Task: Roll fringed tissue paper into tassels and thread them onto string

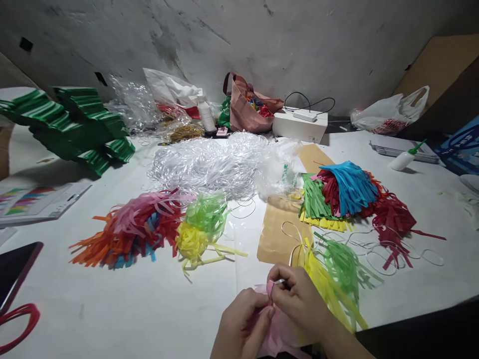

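At the near side of the white surface (149, 309), right of centre, the left hand (241, 321) pinches the pink tassel (279, 331) near its top; the right hand (297, 294) grips the same top with bunched fingers; a yellow tassel (320, 274) and a green tassel (342, 262) lie to the right; brown paper (279, 224) lies farther off; white string (209, 164) heaps at far centre.

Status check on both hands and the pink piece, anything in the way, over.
Left hand, right hand: both pinching pink piece. Piece gathered on top, spreading below. Yellow strips beside right hand, possibly crowding.
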Action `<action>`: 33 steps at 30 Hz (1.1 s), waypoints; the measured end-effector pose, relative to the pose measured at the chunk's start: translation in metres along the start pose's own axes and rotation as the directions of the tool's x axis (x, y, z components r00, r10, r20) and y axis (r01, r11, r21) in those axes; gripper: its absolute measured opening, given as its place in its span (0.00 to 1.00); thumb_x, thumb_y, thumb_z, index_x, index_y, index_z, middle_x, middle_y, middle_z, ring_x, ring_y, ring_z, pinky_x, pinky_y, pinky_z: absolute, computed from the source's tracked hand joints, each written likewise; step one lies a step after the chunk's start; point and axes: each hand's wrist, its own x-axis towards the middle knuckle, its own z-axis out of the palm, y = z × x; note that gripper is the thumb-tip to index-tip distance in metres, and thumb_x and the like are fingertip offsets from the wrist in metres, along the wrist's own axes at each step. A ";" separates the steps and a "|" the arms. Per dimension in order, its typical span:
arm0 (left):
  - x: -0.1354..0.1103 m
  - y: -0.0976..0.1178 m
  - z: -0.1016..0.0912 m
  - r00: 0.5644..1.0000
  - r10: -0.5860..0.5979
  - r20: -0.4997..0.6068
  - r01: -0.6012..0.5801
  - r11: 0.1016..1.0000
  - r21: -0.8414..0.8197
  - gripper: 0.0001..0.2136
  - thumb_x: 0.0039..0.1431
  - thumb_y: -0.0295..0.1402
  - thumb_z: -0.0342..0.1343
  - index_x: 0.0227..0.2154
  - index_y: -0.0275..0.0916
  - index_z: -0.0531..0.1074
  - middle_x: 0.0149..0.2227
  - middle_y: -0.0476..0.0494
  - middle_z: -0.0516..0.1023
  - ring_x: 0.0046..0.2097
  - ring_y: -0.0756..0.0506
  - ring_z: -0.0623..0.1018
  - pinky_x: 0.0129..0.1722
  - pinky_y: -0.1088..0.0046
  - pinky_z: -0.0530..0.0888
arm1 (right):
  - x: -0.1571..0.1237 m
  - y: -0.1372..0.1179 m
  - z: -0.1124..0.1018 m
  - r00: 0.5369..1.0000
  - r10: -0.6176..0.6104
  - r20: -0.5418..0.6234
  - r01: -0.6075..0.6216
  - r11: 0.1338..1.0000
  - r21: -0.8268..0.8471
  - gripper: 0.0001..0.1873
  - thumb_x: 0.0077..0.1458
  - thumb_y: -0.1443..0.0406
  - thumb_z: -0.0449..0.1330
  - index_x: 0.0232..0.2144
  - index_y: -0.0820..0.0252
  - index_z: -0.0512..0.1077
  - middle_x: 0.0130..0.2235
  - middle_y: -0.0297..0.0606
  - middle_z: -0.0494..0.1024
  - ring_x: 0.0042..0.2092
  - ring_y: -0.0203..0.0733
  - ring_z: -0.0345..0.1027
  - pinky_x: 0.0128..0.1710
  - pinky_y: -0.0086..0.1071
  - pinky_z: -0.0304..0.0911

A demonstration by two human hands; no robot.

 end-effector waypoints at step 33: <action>0.009 0.000 -0.006 0.981 -0.174 -0.089 0.130 0.922 -0.364 0.16 0.58 0.47 0.62 0.42 0.42 0.80 0.41 0.41 0.82 0.44 0.40 0.79 0.47 0.68 0.74 | -0.005 -0.003 0.011 0.983 -0.165 -0.083 0.150 0.975 -0.164 0.17 0.68 0.56 0.52 0.30 0.58 0.69 0.26 0.32 0.71 0.28 0.36 0.66 0.29 0.27 0.57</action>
